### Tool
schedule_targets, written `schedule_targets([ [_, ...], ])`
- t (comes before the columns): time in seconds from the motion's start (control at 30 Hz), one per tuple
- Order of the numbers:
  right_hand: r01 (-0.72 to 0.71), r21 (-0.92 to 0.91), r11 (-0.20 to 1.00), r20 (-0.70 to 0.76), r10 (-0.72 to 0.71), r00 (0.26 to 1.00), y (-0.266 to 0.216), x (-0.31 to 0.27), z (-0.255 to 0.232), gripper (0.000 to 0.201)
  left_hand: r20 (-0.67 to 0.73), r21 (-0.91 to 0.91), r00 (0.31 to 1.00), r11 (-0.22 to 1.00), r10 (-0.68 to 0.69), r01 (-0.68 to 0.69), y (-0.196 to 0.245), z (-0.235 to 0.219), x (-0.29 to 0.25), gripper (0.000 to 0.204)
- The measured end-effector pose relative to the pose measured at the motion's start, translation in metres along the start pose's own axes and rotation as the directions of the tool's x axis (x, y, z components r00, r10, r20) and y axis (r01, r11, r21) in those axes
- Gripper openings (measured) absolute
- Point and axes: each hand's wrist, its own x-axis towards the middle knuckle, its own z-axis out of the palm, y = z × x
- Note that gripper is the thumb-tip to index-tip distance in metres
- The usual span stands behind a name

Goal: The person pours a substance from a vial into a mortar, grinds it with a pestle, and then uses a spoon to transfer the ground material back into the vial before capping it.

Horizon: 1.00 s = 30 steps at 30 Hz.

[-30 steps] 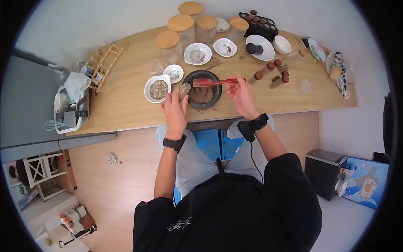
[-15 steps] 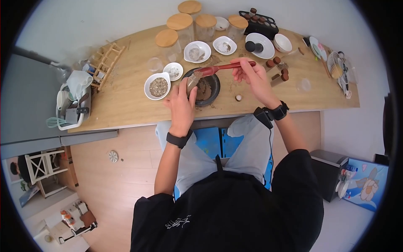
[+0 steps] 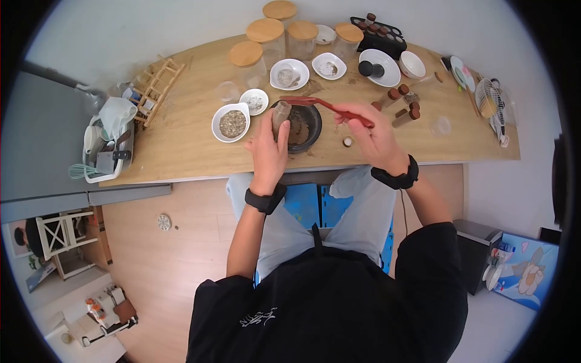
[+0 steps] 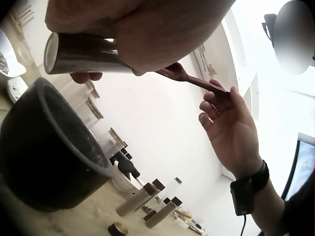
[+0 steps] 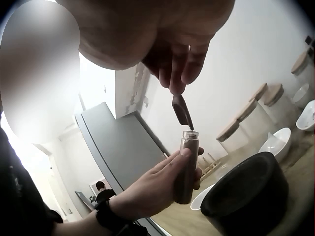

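Observation:
My left hand grips a slim glass spice bottle of brown powder, uncapped and nearly upright in the right wrist view. My right hand holds a red spoon by its handle. The spoon's head points down close over the bottle's mouth in the right wrist view. Beside and below the bottle stands a dark stone mortar, with brown powder inside it in the head view. A small brown-rimmed cap lies on the table to the mortar's right.
Left of the mortar are a white bowl of coarse grains and a small white dish. Wooden-lidded jars line the back. Several brown-capped spice bottles are to the right. White bowls and a black rack stand behind.
My right hand has moved right from beside the mortar, bringing the spoon's head over the bottle. The left hand has shifted the bottle slightly right. The cap has come into view.

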Motion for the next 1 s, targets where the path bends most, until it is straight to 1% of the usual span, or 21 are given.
schedule_targets([
  [0.07,-0.052,0.312,0.949,-0.181,0.113,0.977,0.021,-0.002,0.006,0.031,-0.042,0.072,0.998,0.997,0.045,-0.042,-0.010,-0.002,-0.004,0.040],
  [0.1,-0.052,0.314,0.948,-0.175,0.111,0.978,0.032,-0.004,0.008,0.031,-0.048,0.073,0.998,0.997,0.042,-0.038,-0.020,-0.002,-0.006,0.040],
  [0.17,-0.263,0.349,0.899,-0.091,0.312,0.946,0.054,-0.006,0.011,0.033,-0.070,-0.032,0.998,0.999,-0.006,0.004,-0.050,0.002,-0.011,0.042],
  [0.2,-0.264,0.351,0.899,-0.089,0.312,0.946,0.065,-0.007,0.019,0.033,-0.072,-0.031,0.997,1.000,-0.008,0.006,-0.065,0.005,-0.016,0.042],
  [0.27,-0.356,0.320,0.878,-0.006,0.377,0.926,0.081,-0.005,0.036,0.031,-0.221,-0.126,0.973,0.991,-0.073,0.046,-0.093,0.014,-0.020,0.043],
  [0.3,-0.355,0.319,0.879,-0.013,0.378,0.926,0.086,-0.004,0.043,0.031,-0.216,-0.127,0.974,0.991,-0.068,0.041,-0.108,0.019,-0.019,0.043],
  [0.37,-0.323,0.210,0.923,0.060,0.318,0.946,0.087,-0.003,0.052,0.029,-0.269,-0.310,0.954,0.949,-0.136,0.048,-0.129,0.026,-0.019,0.043],
  [0.4,-0.331,0.208,0.921,0.064,0.324,0.944,0.086,-0.006,0.050,0.029,-0.283,-0.229,0.955,0.973,-0.091,0.024,-0.136,0.027,-0.020,0.043],
  [0.47,-0.247,0.076,0.966,0.197,0.228,0.953,0.079,-0.008,0.042,0.028,-0.289,-0.180,0.954,0.983,-0.085,0.033,-0.148,0.029,-0.024,0.043],
  [0.5,-0.251,0.079,0.965,0.205,0.231,0.951,0.074,-0.007,0.034,0.028,-0.293,-0.128,0.954,0.991,-0.065,0.028,-0.153,0.030,-0.025,0.044],
  [0.57,-0.453,0.168,0.875,0.291,0.395,0.871,0.067,-0.003,0.019,0.027,-0.327,-0.073,0.945,0.997,-0.030,0.006,-0.150,0.031,-0.024,0.044],
  [0.6,-0.454,0.168,0.875,0.296,0.394,0.870,0.071,0.001,0.020,0.027,-0.354,-0.019,0.935,1.000,0.013,-0.021,-0.147,0.033,-0.024,0.045],
  [0.67,-0.322,0.247,0.914,0.165,0.288,0.943,0.079,0.011,0.022,0.025,-0.369,0.012,0.929,1.000,0.023,-0.021,-0.149,0.037,-0.025,0.046],
  [0.7,-0.322,0.247,0.914,0.166,0.288,0.943,0.080,0.014,0.024,0.025,-0.381,0.041,0.924,0.999,0.037,-0.023,-0.150,0.038,-0.024,0.046],
  [0.77,-0.208,-0.008,0.978,0.204,0.205,0.957,0.070,0.025,0.028,0.024,-0.392,0.047,0.919,0.999,0.042,-0.025,-0.155,0.041,-0.024,0.046],
  [0.8,-0.210,-0.006,0.978,0.206,0.206,0.957,0.068,0.027,0.026,0.024,-0.402,0.052,0.915,0.998,0.045,-0.027,-0.157,0.042,-0.025,0.047],
  [0.87,-0.030,-0.152,0.988,0.372,0.085,0.924,0.064,0.027,0.021,0.024,-0.396,0.010,0.917,0.999,0.042,-0.041,-0.159,0.042,-0.025,0.047],
  [0.9,-0.034,-0.152,0.988,0.374,0.089,0.923,0.063,0.026,0.019,0.024,-0.393,-0.034,0.918,0.998,0.043,-0.062,-0.160,0.043,-0.025,0.047],
  [0.93,-0.109,-0.127,0.986,0.378,0.149,0.914,0.061,0.026,0.017,0.024,-0.391,-0.036,0.920,0.998,0.040,-0.058,-0.159,0.044,-0.026,0.047],
  [0.97,-0.182,-0.104,0.978,0.382,0.208,0.900,0.059,0.025,0.015,0.024,-0.390,0.031,0.918,0.997,0.076,-0.069,-0.158,0.044,-0.027,0.047],
  [1.0,-0.185,-0.106,0.977,0.383,0.211,0.899,0.057,0.027,0.016,0.024,-0.388,0.098,0.915,0.992,0.113,-0.080,-0.156,0.045,-0.028,0.047],
])
